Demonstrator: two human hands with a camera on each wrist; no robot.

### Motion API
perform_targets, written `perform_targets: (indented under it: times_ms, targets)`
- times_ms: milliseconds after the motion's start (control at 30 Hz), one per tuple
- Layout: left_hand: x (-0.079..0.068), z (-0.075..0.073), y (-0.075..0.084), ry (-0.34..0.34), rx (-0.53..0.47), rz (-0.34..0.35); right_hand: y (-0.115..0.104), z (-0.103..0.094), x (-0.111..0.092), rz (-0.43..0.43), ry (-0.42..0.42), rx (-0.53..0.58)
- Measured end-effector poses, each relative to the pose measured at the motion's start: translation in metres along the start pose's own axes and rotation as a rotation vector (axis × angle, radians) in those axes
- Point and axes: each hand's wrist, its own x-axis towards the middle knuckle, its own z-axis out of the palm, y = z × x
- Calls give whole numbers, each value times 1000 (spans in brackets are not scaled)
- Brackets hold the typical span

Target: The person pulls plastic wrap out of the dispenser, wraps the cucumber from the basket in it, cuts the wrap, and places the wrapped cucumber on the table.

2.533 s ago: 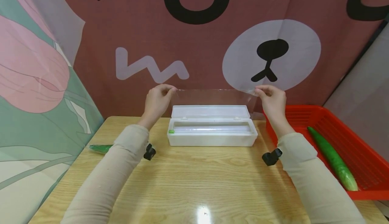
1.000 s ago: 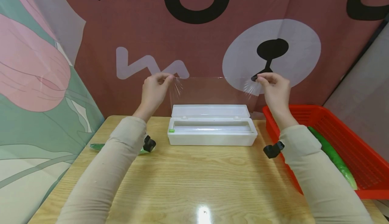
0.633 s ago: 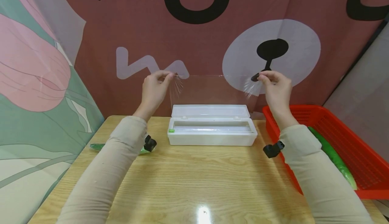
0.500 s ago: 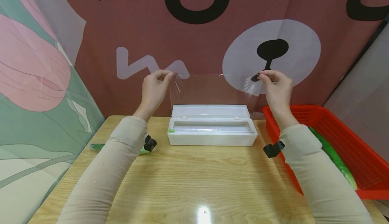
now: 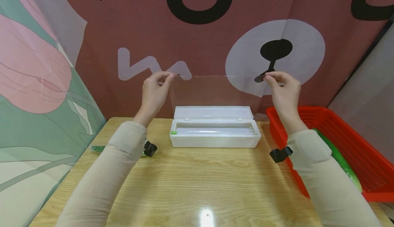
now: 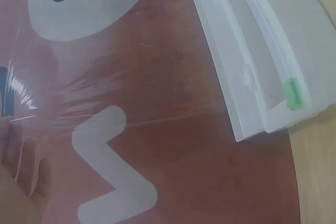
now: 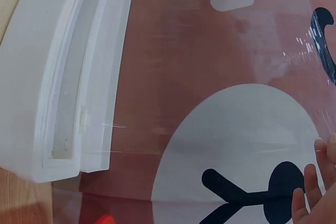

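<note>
A clear sheet of cling film point(image 5: 215, 90) is stretched between my two raised hands. My left hand point(image 5: 155, 91) pinches its upper left corner between thumb and fingers; my right hand point(image 5: 284, 91) pinches the upper right corner. Below the film, the white cling film dispenser point(image 5: 214, 141) stands on the table with its lid point(image 5: 213, 112) tipped back. Inside it lies the film roll point(image 5: 215, 130), and a green slider point(image 5: 173, 132) sits at the left end of its front edge. In both wrist views the film shows as a shiny layer; its lower end is hard to make out.
A red plastic basket point(image 5: 378, 197) stands on the right with a cucumber point(image 5: 343, 162) in it, partly behind my right sleeve. At the left of the wooden table point(image 5: 203, 182), a long green vegetable point(image 5: 97, 149) lies mostly hidden by my left forearm. A printed cloth point(image 5: 200, 45) hangs behind.
Both hands have risen with the film since the earliest frame. Over the last half second they moved slightly apart, and the creases near the film's corners flattened. The dispenser has stayed put.
</note>
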Motion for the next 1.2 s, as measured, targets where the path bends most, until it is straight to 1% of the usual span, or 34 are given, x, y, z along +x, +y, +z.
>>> perform_targets:
  times_ms: [167, 367, 533, 700, 800, 867, 1000, 1200]
  targets:
    - [-10, -3, 2, 10, -29, 37, 0, -7, -9, -2, 6, -20]
    - [-29, -10, 6, 0, -41, 88, -1, -16, -25, 27, 7, -27]
    - [-46, -14, 6, -15, -75, 123, 0, -22, -38, 40, 19, 15]
    - [-64, -17, 6, -22, -121, 139, 2, -29, -52, 11, 50, 12]
    - [-74, -17, 6, -20, -163, 153, 3, -33, -61, -21, 66, -6]
    - [-80, -16, 5, -19, -187, 160, 5, -36, -68, -56, 74, 7]
    - [-95, -16, 4, -20, -199, 168, 7, -42, -83, -101, 77, 21]
    - [-117, -17, 4, -25, -221, 164, 7, -49, -105, -122, 64, 25]
